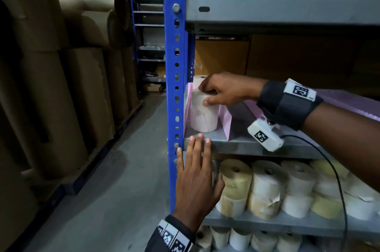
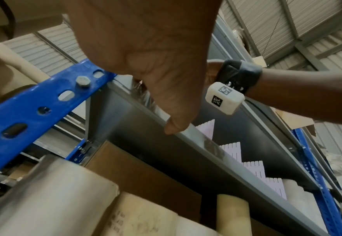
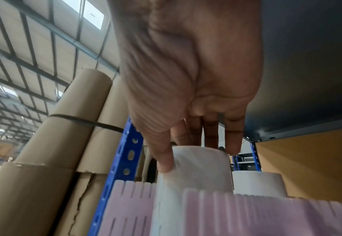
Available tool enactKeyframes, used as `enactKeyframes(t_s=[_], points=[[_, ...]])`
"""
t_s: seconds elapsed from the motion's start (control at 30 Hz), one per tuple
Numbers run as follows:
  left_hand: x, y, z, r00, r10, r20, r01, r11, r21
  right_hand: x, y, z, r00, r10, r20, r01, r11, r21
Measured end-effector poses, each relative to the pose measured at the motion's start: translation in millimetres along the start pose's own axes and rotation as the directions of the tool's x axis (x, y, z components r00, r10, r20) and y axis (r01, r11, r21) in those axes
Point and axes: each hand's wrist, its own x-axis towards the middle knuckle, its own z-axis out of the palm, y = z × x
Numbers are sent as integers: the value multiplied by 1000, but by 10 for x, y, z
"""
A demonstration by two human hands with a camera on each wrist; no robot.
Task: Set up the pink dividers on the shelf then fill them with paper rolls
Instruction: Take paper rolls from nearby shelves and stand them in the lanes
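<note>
A white paper roll (image 1: 203, 116) stands upright in the leftmost slot between pink dividers (image 1: 225, 118) on the grey shelf (image 1: 242, 144). My right hand (image 1: 204, 95) grips its top rim from above. In the right wrist view the thumb (image 3: 166, 162) presses the roll (image 3: 196, 172) and the fingers reach over its top. A second roll (image 1: 200, 81) stands behind it in the same slot. My left hand (image 1: 196, 149) is flat with straight fingers, its fingertips touching the shelf's front edge. Several more pink dividers (image 2: 232, 151) line the shelf to the right.
A blue perforated upright (image 1: 174, 87) borders the slot on the left. The lower shelves hold several cream and white rolls (image 1: 267, 186). Cardboard boxes (image 1: 222, 56) fill the back of the shelf. Tall brown cardboard tubes (image 1: 61, 87) stand across the aisle at left.
</note>
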Motion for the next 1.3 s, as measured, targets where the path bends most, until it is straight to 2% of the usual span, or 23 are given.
enactKeyframes(t_s=[0.13,0.23,0.47,0.77,1.1,1.3], points=[[-6,-39,43,997,36,-63,-35,999,13,234,134,11,997,70,45,-69,997,-23],[-6,-56,42,997,44,-68,-43,999,16,377,226,31,995,84,61,-81,995,-57],[-9,-92,78,994,53,-96,-54,999,-5,498,306,17,994,55,89,-40,986,-165],[-9,-108,150,989,64,-135,-65,998,-2,603,471,79,997,50,64,-39,987,-158],[-19,-122,198,990,59,-128,-63,998,-29,624,501,84,995,74,70,-61,983,-175],[-23,-177,169,996,76,-52,-77,997,-20,474,459,-11,984,176,-18,-177,980,-92]])
